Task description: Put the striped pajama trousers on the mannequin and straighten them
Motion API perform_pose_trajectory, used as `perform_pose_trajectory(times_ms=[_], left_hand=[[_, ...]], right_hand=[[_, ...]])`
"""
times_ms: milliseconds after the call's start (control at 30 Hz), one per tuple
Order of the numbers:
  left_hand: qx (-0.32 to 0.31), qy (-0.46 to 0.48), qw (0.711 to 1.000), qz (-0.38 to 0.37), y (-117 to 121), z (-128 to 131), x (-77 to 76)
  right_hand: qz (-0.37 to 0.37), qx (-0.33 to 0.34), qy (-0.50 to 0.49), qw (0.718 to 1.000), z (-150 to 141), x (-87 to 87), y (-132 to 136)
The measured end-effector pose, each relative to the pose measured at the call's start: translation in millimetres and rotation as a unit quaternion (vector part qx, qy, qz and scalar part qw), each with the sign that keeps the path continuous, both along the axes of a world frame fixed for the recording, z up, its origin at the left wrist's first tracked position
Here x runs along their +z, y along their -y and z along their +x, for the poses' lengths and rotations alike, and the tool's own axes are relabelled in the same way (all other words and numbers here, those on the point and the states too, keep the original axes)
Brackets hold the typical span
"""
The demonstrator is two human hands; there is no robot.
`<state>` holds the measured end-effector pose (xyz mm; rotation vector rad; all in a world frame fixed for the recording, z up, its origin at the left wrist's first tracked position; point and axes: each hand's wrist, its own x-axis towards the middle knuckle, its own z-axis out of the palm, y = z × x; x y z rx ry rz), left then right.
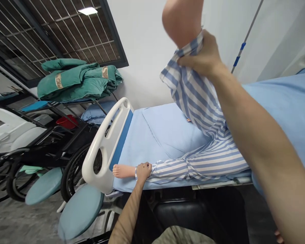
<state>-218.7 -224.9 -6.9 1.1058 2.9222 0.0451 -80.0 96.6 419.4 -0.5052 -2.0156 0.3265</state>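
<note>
A manikin in blue-and-white striped trousers (pixel 208 156) lies on a hospital bed with a light blue sheet (pixel 165 132). My right hand (pixel 203 56) is closed on the striped cuff of the raised trouser leg (pixel 190 95), just below the bare raised foot (pixel 183 20). My left hand (pixel 143 170) is closed on the cuff of the other trouser leg, which lies flat on the mattress. That leg's bare foot (pixel 122 170) sticks out beside the white footboard (pixel 105 145).
A wheelchair (pixel 73 169) stands at the foot of the bed. Two teal round stools (pixel 78 210) are on the grey floor. Folded green blankets (pixel 78 81) lie on a rack by the barred window. A metal pole with blue clips (pixel 244 44) leans by the wall.
</note>
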Motion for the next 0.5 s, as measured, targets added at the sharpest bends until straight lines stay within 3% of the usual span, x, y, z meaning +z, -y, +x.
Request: perform_pose_trajectory(times_ms=[133, 267, 367, 500], left_hand=[[0.011, -0.01, 1.0, -0.007, 1.2, -1.7, -3.3], [0.023, -0.014, 1.0, 0.011, 1.9, -2.7, -6.0], [0.027, -0.017, 0.999, 0.029, 2.3, -3.1, -8.6], [0.026, -0.018, 0.999, 0.036, 2.9, -3.4, -12.1]], right_hand=[[-0.009, -0.012, 0.057, 0.998, -47.4, -28.5, 17.8], [0.02, 0.033, 0.171, 0.984, -101.1, -75.8, 42.6], [0.05, 0.107, 0.254, 0.96, -140.1, -127.3, 72.0], [0.044, 0.165, 0.39, 0.905, -174.3, -217.2, 126.9]])
